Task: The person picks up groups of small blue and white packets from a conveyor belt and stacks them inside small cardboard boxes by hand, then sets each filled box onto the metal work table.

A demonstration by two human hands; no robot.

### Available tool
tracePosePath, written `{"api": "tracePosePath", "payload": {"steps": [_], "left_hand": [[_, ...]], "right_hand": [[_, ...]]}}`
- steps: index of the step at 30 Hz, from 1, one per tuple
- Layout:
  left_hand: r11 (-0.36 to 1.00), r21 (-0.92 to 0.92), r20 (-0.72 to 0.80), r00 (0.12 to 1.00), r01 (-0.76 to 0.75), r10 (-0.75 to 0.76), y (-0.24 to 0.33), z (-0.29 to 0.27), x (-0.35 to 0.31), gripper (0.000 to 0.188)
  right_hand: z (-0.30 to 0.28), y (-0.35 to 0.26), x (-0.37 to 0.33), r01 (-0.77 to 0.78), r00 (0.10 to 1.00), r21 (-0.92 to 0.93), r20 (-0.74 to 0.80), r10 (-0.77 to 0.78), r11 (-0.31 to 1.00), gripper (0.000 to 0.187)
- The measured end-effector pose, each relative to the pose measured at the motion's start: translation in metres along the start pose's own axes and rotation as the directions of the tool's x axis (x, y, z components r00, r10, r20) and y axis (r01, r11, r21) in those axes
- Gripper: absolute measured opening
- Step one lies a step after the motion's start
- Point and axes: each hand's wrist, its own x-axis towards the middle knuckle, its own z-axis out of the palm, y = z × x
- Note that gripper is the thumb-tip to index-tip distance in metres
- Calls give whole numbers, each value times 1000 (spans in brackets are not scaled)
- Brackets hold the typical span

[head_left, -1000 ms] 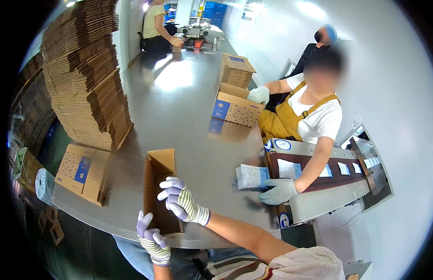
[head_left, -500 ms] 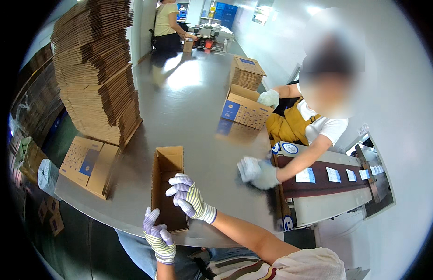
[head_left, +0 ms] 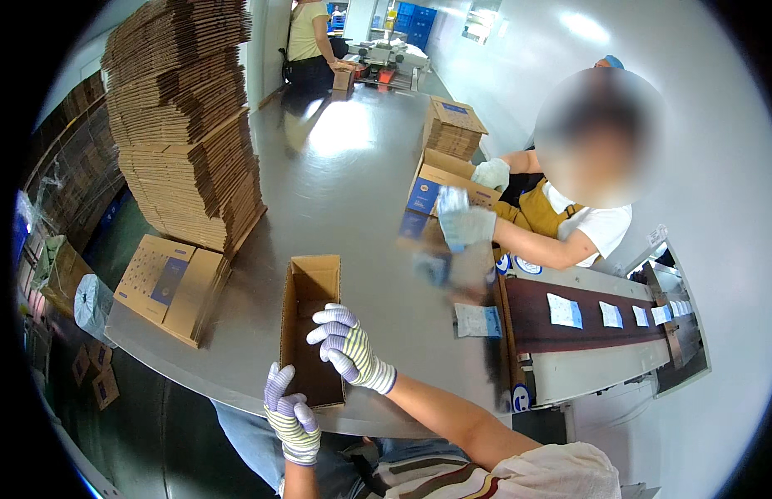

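Flattened cartons (head_left: 186, 141) stand stacked at ten o'clock from the open box (head_left: 299, 333) on the steel table (head_left: 382, 279). The left hand (head_left: 292, 418), released, fingers loosely bent, is at its seven o'clock; the right hand (head_left: 351, 348), likewise released, curves over its opening from four, and a pouch (head_left: 477, 321) lies at three o'clock.

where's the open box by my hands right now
The open box is left of centre in the head view, by the near edge of the metal table, your right hand over it, left hand at its near-left corner.
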Motion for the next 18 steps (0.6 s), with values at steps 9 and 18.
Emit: {"api": "tracePosePath", "payload": {"steps": [9,18], "left_hand": [[1000,0,-3,1000,11,-11,2,0,0,34],[999,-28,16,1000,25,-25,3,-2,2,34]], "right_hand": [[-3,0,0,5,999,-10,44,-4,1000,33],[0,-2,4,-19,1000,-4,13,19,1000,36]]}}
